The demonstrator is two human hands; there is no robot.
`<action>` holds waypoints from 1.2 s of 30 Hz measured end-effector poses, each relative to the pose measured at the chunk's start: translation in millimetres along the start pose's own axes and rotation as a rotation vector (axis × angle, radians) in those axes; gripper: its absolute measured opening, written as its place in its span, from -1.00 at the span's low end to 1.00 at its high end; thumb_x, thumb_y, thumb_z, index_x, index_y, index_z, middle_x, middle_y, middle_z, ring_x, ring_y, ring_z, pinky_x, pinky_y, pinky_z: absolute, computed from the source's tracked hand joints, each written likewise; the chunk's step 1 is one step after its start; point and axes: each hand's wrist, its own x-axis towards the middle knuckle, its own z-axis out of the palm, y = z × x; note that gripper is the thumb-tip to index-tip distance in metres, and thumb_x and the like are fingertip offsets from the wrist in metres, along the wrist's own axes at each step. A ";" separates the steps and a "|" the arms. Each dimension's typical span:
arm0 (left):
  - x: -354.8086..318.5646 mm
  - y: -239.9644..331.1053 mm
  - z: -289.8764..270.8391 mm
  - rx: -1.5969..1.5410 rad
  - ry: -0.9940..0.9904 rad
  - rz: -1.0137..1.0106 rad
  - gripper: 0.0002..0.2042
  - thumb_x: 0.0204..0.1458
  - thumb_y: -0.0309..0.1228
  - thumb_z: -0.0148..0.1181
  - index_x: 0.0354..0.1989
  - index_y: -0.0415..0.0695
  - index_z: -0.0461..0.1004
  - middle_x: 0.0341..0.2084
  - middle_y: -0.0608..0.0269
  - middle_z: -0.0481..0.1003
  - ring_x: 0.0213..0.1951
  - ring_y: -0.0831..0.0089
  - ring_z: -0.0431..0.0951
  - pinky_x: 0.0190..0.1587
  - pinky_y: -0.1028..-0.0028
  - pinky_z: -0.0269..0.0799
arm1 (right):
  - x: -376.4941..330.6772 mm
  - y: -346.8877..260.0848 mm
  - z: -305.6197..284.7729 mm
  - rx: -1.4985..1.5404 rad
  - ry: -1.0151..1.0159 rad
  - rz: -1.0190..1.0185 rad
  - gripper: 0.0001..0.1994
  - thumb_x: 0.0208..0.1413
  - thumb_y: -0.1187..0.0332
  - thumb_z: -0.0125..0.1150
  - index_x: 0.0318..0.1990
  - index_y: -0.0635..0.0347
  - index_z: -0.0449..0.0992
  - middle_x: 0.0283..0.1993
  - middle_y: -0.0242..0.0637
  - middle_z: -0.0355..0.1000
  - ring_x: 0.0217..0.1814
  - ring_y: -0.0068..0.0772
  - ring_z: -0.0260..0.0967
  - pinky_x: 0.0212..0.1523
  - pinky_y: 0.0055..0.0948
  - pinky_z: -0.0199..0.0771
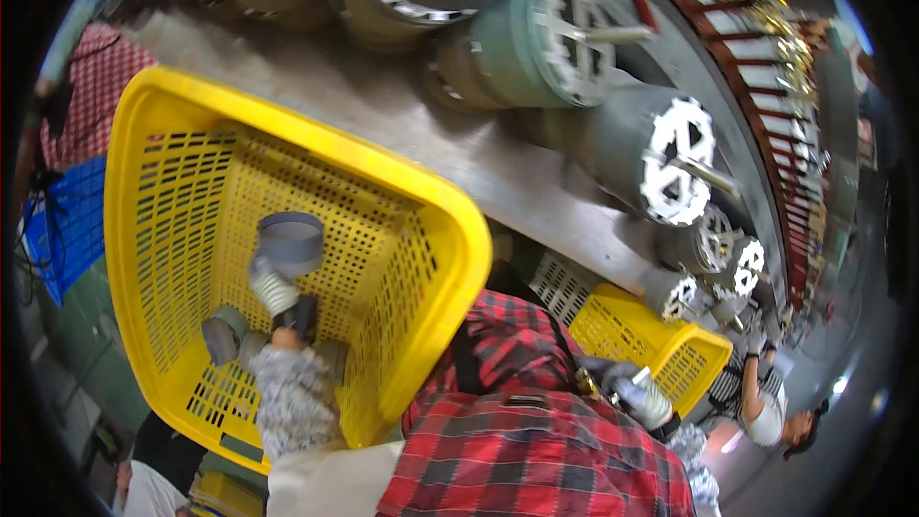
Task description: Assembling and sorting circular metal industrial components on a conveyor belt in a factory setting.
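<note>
At far left we see a blue crate (67, 220), part hidden at the rim of the view. Next to it a large yellow plastic basket (144, 182) with slotted walls is tipped toward us. Inside it our left hand (273, 289), in a white knit glove, is closed around the lower edge of a short grey cylindrical part (290, 241), holding it up against the basket's back wall. Another grey round part (223, 333) lies on the basket floor just left of our patterned sleeve. Behind the basket runs a grey metal desk (498, 172) carrying a row of grey drum-shaped motor housings (536, 43) with white spoked end plates. A red plaid shirt (526, 440) fills the lower middle. Our gloved right hand (643, 400) grips a dark object that we cannot identify. Behind it sits a second yellow basket (670, 349).
</note>
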 end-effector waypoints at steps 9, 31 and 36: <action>-249.0 205.7 150.3 -0.197 -0.863 -0.215 -0.65 0.20 -0.14 -0.02 -0.04 -0.15 0.37 -0.43 0.28 0.46 -0.57 0.58 0.41 -0.49 0.62 0.35 | 17.4 24.3 -69.3 0.112 0.624 -0.496 -0.72 0.16 0.23 0.12 -0.19 0.31 0.46 0.07 -0.15 0.39 -0.05 -0.46 0.35 -0.01 -0.45 0.36; -432.5 -30.2 346.3 0.095 -1.043 0.124 -0.43 0.29 -0.08 -0.27 0.33 -0.24 0.01 0.20 0.10 0.19 0.23 0.37 0.14 0.29 0.41 0.02 | 127.0 33.5 -177.2 -0.794 0.926 -1.177 -0.86 -0.16 0.38 0.28 -0.44 0.19 0.46 0.00 -0.03 0.42 0.09 0.14 0.29 0.11 -0.04 0.25; -445.2 -38.8 350.9 0.232 -0.977 0.285 -0.49 0.18 -0.45 -0.12 0.31 -0.26 0.03 0.28 -0.07 0.09 0.32 0.13 0.06 0.33 0.36 -0.07 | 133.2 32.2 -174.8 -0.906 0.891 -1.197 -0.86 -0.18 0.38 0.28 -0.47 0.21 0.47 -0.03 -0.02 0.43 0.06 0.15 0.31 0.06 -0.01 0.29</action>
